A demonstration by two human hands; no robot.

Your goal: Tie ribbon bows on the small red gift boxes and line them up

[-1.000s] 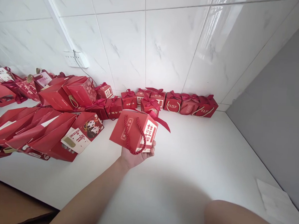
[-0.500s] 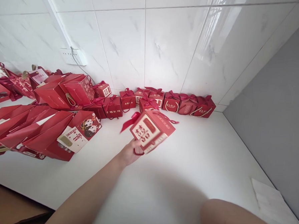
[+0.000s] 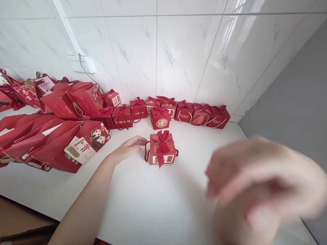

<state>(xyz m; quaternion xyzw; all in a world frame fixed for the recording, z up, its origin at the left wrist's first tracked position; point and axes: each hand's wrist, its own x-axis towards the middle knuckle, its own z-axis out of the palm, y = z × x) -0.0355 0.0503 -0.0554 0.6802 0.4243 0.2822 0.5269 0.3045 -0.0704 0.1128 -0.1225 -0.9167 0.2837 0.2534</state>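
**Head View: Pose and Layout at the Table**

A white tiled wall (image 3: 129, 44) forms the background and meets a grey panel (image 3: 296, 89) at the right. Below the wall extends a white table (image 3: 137, 209). A group of red gift bags (image 3: 55, 142) occupies the table's left side, the nearer bags leaning against one another. A row of small red boxes (image 3: 139, 109) runs along the base of the wall.

The right hand (image 3: 267, 179) is raised near the camera, over the right part of the table. Its wrist is bent and its fingers appear curled. Motion blur obscures the fingertips; their spacing and any grip cannot be determined.

The left forearm reaches forward from the lower edge of the view. The left hand (image 3: 127, 148) is low over the table, fingers extended and loosely parted, pointing toward the left side of the ribboned box (image 3: 164, 151). Fingertip contact with the box's left cord (image 3: 145, 153) cannot be confirmed.

The ribboned box stands upright on the table, between the two hands and just in front of a box with a round pale emblem (image 3: 160, 122). Its bow (image 3: 163, 137) sits on top; one ribbon tail hangs over the front panel.
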